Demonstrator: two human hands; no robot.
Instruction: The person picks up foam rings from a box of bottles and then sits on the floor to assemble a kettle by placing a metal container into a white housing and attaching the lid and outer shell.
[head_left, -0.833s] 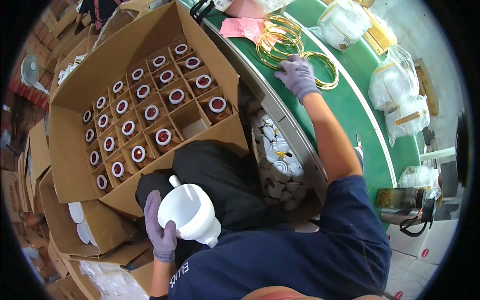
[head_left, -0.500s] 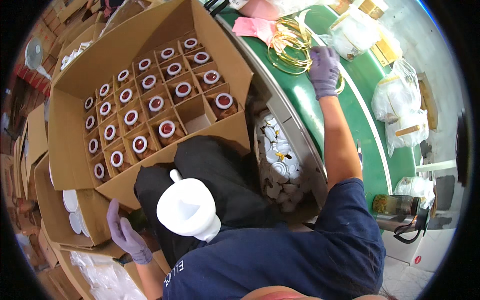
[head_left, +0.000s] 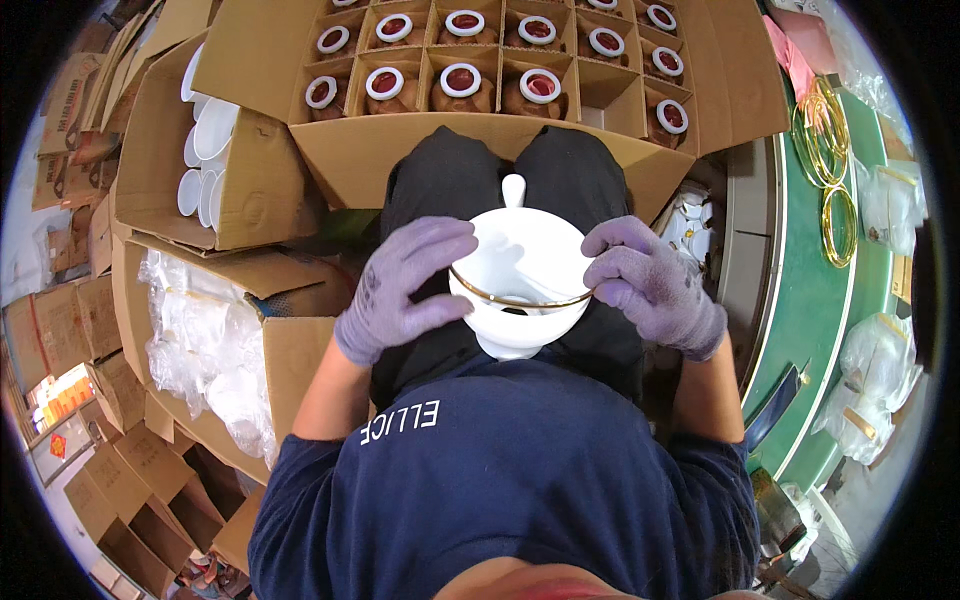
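We hold a white pot over our lap. Our left hand and right hand each grip one side, pressing a gold ring onto its rim. The pot looks hard, smooth and breakable, so gripping both sides seems safest.

Green table at right, with gold rings and clear plastic bags.
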